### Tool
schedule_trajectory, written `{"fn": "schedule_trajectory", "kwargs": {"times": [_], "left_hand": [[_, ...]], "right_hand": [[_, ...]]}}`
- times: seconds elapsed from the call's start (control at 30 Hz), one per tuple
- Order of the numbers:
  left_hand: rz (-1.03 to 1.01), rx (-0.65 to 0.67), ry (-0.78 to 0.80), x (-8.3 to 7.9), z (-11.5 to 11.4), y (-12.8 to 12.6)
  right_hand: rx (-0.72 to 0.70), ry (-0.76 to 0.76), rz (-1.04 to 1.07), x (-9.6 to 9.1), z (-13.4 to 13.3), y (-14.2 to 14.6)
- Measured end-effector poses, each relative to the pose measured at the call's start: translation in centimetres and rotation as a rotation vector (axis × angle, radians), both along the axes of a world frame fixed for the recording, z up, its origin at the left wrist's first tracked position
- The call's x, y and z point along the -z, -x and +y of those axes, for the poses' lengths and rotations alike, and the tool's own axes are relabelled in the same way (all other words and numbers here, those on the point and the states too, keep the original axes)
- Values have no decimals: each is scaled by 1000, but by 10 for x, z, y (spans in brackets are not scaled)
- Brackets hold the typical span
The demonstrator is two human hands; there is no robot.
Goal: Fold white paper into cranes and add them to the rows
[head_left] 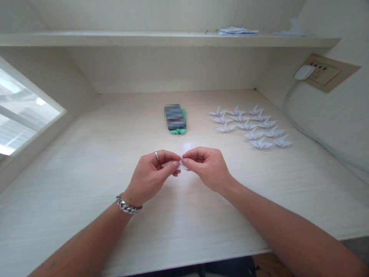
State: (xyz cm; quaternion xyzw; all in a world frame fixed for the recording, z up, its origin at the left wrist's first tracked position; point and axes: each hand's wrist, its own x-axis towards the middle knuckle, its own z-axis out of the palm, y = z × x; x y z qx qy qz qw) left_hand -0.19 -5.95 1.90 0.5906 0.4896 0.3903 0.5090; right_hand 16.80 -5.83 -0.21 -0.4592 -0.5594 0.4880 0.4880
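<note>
Thirteen cranes (261, 144) by my count, folded and sitting on the desk (72, 173) at right, in loose slanting rows, wings out. One more piece in work: small white paper (183, 166), held up between both hands over the desk's near middle, well apart from the cranes. Left hand (155, 173) pinches its left part, thumb against fingers; right hand (208, 167) pinches the right end, thumb and index tips nearly meeting the left's. Fingers cover most of it, so can't tell which fold it's at — no spread wings or neck showing, so I'd call it unfinished. As for what's left: that piece, at least. Stack (238, 31) of paper lies on the shelf (115, 39), more paper (291, 33) to its right — can't tell whether either is stock for folding. Pixelated item (175, 117) with green edge sits beyond the hands, touching neither.
</note>
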Motion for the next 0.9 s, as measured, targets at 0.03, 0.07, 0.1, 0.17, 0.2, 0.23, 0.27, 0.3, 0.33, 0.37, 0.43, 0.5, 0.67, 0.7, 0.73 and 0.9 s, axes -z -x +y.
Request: {"fn": "schedule_trajectory", "kwargs": {"times": [0.03,0.07,0.1,0.17,0.2,0.23,0.27,0.3,0.33,0.37,0.43,0.5,0.67,0.7,0.73,0.9], "left_hand": [[-4,-4,-5,0,0,0],[1,-7,-9,0,0,0],[13,-12,-12,-1,-1,0],[43,-20,-12,-1,0,0],[54,-22,-9,-1,0,0],[61,-25,-8,-1,0,0],[65,-27,-8,-1,0,0],[66,-30,-10,-1,1,0],[65,-33,-11,0,1,0],[62,-35,-11,0,1,0],[54,-35,-4,1,1,0],[48,-32,5,1,1,0],[35,-47,10,-1,0,-1],[37,-53,8,-1,0,-1],[42,-59,4,-1,0,-2],[44,-71,-4,-3,-1,-3]], "right_hand": [[6,-4,8,0,0,0],[10,-9,10,0,-1,1],[16,-16,7,0,-1,1],[26,-32,-7,-1,-2,2],[29,-39,-14,-2,-2,2],[34,-43,-20,-2,-3,2],[38,-45,-25,-2,-3,3],[42,-46,-30,-3,-4,3],[46,-45,-35,-3,-4,3],[51,-46,-38,-3,-4,3],[57,-51,-43,-3,-5,4],[64,-55,-46,-3,-5,4],[78,-71,-52,-4,-7,4],[79,-74,-51,-3,-7,4],[80,-76,-51,-3,-7,5],[90,-83,-33,0,-6,6]]}}
